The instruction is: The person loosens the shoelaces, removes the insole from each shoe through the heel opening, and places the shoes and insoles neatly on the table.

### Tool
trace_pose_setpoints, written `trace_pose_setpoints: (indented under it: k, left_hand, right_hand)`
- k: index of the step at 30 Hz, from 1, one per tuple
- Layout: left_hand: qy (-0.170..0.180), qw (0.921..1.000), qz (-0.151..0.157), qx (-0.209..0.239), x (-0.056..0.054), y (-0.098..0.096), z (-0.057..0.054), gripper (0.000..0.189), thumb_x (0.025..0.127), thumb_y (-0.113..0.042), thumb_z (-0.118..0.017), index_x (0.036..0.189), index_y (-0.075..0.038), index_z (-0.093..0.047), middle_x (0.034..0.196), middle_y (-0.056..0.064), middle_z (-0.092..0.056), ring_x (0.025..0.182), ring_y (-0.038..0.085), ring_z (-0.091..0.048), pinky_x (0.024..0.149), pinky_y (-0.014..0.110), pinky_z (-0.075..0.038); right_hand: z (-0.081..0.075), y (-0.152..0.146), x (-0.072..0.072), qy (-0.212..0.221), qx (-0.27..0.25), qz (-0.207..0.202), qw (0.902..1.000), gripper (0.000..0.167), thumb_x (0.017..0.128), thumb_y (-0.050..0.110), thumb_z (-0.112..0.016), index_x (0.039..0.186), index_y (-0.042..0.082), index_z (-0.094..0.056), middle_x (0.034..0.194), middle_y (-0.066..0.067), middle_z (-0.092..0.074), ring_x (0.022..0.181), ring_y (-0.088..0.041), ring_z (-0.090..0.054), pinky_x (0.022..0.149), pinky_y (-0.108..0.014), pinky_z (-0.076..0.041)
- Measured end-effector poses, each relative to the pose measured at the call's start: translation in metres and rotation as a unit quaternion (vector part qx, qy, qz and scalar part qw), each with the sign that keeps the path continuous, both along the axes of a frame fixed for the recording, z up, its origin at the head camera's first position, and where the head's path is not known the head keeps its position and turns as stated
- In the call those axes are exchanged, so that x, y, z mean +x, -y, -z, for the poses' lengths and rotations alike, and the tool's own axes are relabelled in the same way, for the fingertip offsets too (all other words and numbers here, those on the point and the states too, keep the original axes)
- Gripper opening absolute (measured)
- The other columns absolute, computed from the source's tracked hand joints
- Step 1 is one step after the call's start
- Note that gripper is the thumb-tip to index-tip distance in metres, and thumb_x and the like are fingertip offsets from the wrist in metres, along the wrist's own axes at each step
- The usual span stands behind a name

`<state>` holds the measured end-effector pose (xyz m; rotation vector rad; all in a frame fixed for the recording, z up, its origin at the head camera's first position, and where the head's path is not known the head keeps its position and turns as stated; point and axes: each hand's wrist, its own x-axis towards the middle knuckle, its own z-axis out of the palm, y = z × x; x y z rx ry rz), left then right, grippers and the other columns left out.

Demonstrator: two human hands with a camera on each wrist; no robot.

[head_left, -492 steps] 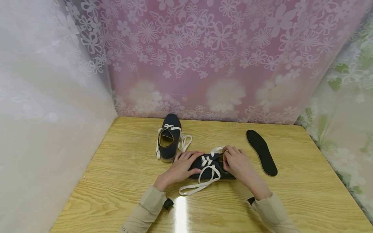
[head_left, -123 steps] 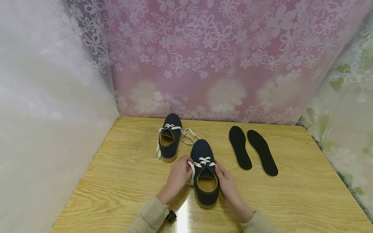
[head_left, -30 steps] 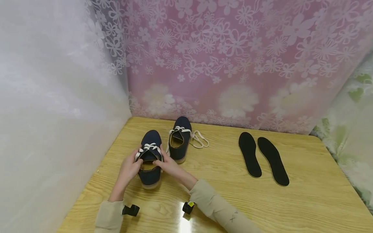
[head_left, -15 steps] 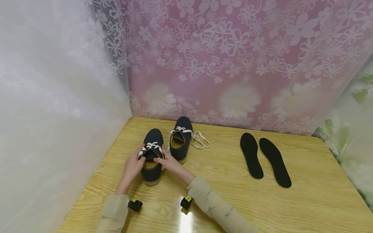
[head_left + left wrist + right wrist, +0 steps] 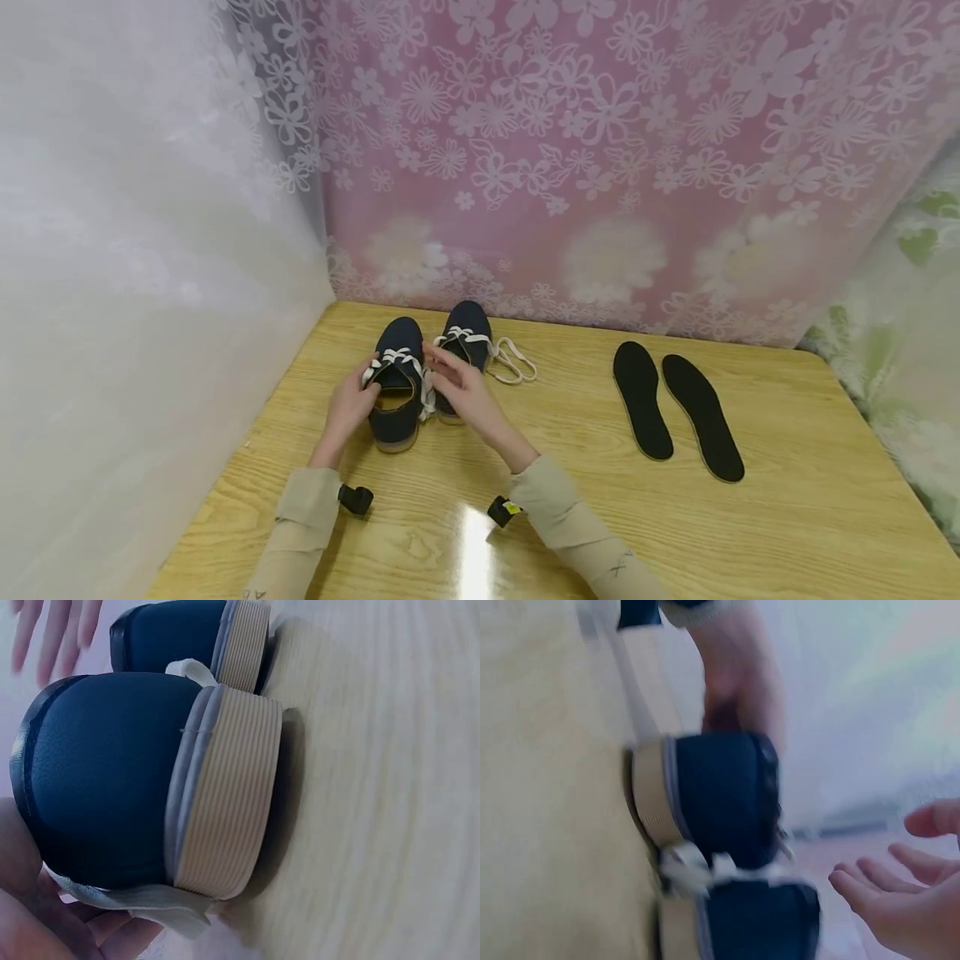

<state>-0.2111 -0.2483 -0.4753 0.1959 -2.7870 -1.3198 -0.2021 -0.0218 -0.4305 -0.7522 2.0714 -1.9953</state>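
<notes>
Two navy lace-up shoes stand side by side at the table's back left, toes toward the curtain. My left hand (image 5: 351,407) grips the left shoe (image 5: 393,427) by its left side, thumb at the opening's edge. In the left wrist view its heel (image 5: 112,780) and ribbed tan sole show, with a white lace (image 5: 139,898) hanging by my fingers. My right hand (image 5: 467,392) is off the shoes, fingers spread and holding nothing; in the head view it overlaps the right shoe (image 5: 467,318). In the right wrist view, white laces (image 5: 694,870) bunch between the two heels.
Two black insoles, a left one (image 5: 643,400) and a right one (image 5: 703,417), lie on the wooden table (image 5: 570,517) at the right. A loop of white lace (image 5: 516,362) spreads right of the right shoe. Curtains close off the back and sides.
The left shoe has moved away from me, closer alongside the other shoe. My right hand has let go of it and moved right. Earlier, the second insole came to lie beside the first.
</notes>
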Motion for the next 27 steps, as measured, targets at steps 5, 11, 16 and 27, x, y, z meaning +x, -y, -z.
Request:
trace_pose_setpoints:
  k: [5, 11, 16, 27]
  left_hand:
    - [0.004, 1.0, 0.009, 0.0, -0.013, -0.002, 0.001, 0.061, 0.093, -0.005, -0.051, 0.154, -0.01, -0.046, 0.149, 0.023, -0.05, 0.091, 0.034, -0.06, 0.073, 0.033, -0.042]
    - [0.001, 0.9993, 0.037, 0.009, -0.031, -0.001, 0.002, 0.061, 0.093, -0.004, -0.051, 0.154, -0.009, -0.045, 0.145, 0.027, -0.051, 0.08, 0.04, -0.063, 0.062, 0.032, -0.046]
    - [0.002, 0.9984, 0.054, 0.013, -0.042, 0.002, 0.002, 0.059, 0.094, -0.004, -0.052, 0.153, -0.01, -0.047, 0.151, 0.025, -0.047, 0.113, 0.038, -0.052, 0.089, 0.041, -0.041]
    - [0.02, 0.9973, 0.038, 0.06, -0.06, 0.001, 0.001, 0.054, 0.096, -0.006, -0.057, 0.15, -0.011, -0.053, 0.152, 0.023, -0.046, 0.134, 0.038, -0.047, 0.104, 0.046, -0.04]
  right_hand:
    - [-0.003, -0.036, -0.015, -0.015, -0.037, 0.098, 0.9944, 0.04, 0.106, 0.002, -0.049, 0.146, -0.004, -0.05, 0.147, -0.023, -0.051, 0.134, -0.044, -0.049, 0.111, -0.051, -0.041]
    - [0.013, -0.078, -0.036, 0.019, 0.113, 0.214, 0.9699, 0.046, 0.104, 0.01, -0.053, 0.15, 0.005, -0.049, 0.155, -0.018, -0.044, 0.145, -0.036, -0.037, 0.116, -0.054, -0.034]
    - [0.031, -0.095, -0.051, 0.048, 0.258, 0.192, 0.9456, 0.057, 0.104, 0.015, -0.053, 0.157, 0.0, -0.035, 0.16, -0.023, -0.032, 0.148, -0.042, -0.029, 0.118, -0.058, -0.028]
    - [0.052, -0.094, -0.052, 0.045, 0.328, 0.092, 0.9392, 0.063, 0.105, 0.019, -0.052, 0.158, -0.003, -0.027, 0.151, -0.028, -0.044, 0.136, -0.042, -0.048, 0.112, -0.052, -0.039]
